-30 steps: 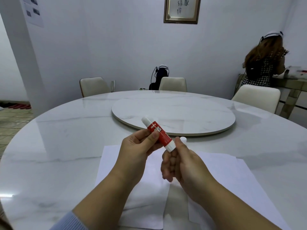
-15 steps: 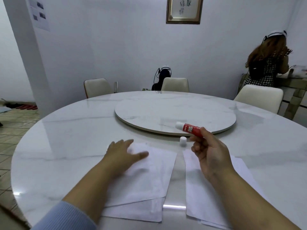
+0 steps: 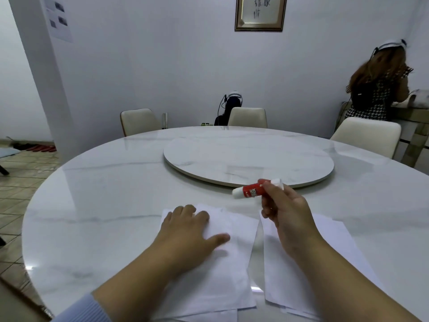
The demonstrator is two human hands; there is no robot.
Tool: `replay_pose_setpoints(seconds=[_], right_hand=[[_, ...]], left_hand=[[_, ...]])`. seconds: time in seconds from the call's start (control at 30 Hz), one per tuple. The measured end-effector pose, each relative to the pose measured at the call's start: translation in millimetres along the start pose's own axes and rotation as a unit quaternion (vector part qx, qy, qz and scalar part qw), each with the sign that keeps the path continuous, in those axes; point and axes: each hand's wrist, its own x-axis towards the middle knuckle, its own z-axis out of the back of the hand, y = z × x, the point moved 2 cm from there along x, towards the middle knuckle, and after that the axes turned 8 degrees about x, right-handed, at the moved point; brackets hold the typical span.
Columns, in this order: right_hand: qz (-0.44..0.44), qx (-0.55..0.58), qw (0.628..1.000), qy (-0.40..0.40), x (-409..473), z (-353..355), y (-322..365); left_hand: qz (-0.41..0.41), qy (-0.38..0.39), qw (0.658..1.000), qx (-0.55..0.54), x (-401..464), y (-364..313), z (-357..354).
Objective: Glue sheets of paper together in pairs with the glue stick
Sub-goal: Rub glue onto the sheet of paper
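- Left hand [image 3: 188, 231] lies flat, fingers spread, pressing the left paper stack [image 3: 209, 270] on the table [image 3: 104, 205]; it grips nothing
- Right hand [image 3: 285, 214], raised over the right paper stack [image 3: 325, 263], has its grip closed on the glue stick [image 3: 250, 189]
- Stick's long axis near level, free white end pointing left; half a second ago that end sat higher

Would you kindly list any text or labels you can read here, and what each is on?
Glue stick in the right hand: white lettering on red, too blurred to read.
Framed picture on the wall: brush characters, not legible.
Papers on the pillar: print too small to read.
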Motion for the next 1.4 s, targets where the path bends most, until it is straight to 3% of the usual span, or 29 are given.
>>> replay_pose_setpoints(seconds=[0.1, 0.27, 0.63, 0.8, 0.9, 0.97, 1.03, 1.13, 1.27, 1.4], right_hand=[[0.054, -0.194, 0.979, 0.024, -2.7, -12.7, -7.7], [0.041, -0.331, 0.937, 0.099, 1.9, -26.4, -25.6], [0.087, -0.384, 0.900, 0.188, -23.6, -20.2, -4.0], [0.012, -0.348, 0.893, 0.286, -44.1, -14.7, 4.3], [-0.037, -0.264, 0.911, 0.316, -46.4, -13.7, 6.9], [-0.021, -0.171, 0.952, 0.255, -39.4, -10.1, 10.5], [0.008, -0.104, 0.984, 0.146, -30.5, -1.1, 13.9], [0.043, -0.088, 0.994, 0.047, -22.0, 9.5, 17.2], [0.072, -0.095, 0.993, -0.006, -17.4, 14.7, 16.5], [0.063, -0.114, 0.992, -0.001, -17.2, 12.9, 7.8]], left_hand=[[-0.024, 0.003, 1.000, -0.001, 5.3, -1.7, -8.9], [-0.044, 0.071, 0.996, 0.014, 7.8, -0.1, -22.9], [-0.041, 0.095, 0.995, 0.010, 10.2, 1.1, -22.4], [-0.038, 0.104, 0.994, 0.010, 10.5, 1.9, -24.9], [-0.044, 0.108, 0.993, 0.009, 9.1, 2.8, -22.7], [-0.067, 0.123, 0.990, 0.011, 9.3, 5.8, -14.8], [-0.115, 0.161, 0.980, 0.033, 9.6, 10.4, -3.1], [-0.189, 0.216, 0.957, 0.049, 6.4, 17.0, 13.8], [-0.104, 0.151, 0.982, 0.037, -1.4, 11.9, 11.9], [-0.086, 0.204, 0.975, 0.037, -6.0, 9.8, 3.8]])
